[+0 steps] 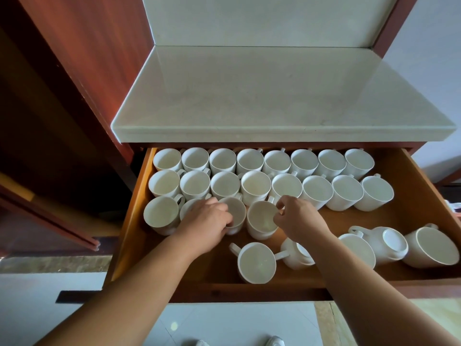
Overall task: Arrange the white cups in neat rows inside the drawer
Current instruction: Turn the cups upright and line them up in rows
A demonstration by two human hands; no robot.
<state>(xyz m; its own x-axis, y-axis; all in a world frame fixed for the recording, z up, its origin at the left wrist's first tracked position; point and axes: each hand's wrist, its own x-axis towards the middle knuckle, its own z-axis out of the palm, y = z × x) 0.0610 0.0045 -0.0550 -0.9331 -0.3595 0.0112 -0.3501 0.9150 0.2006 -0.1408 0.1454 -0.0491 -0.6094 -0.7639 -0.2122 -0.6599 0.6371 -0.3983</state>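
Note:
The open wooden drawer (409, 211) holds many white cups. Two full rows of upright cups (254, 161) fill its back. A third row starts at the left with one cup (161, 214) and a second mostly hidden under my left hand (205, 221). That hand grips the rim of the third cup (237, 212). My right hand (298, 218) pinches the rim of the fourth cup (260, 219). Loose cups lie in the front: one upright (257, 262), one tipped over (296, 254) and several at the right (389, 242).
A pale stone counter (274, 96) juts out above the drawer's back. Dark red wooden panels (74, 71) stand at the left. The drawer's bare wooden floor (374, 216) shows at the right of the third row. Light floor tiles and shoe tips lie below.

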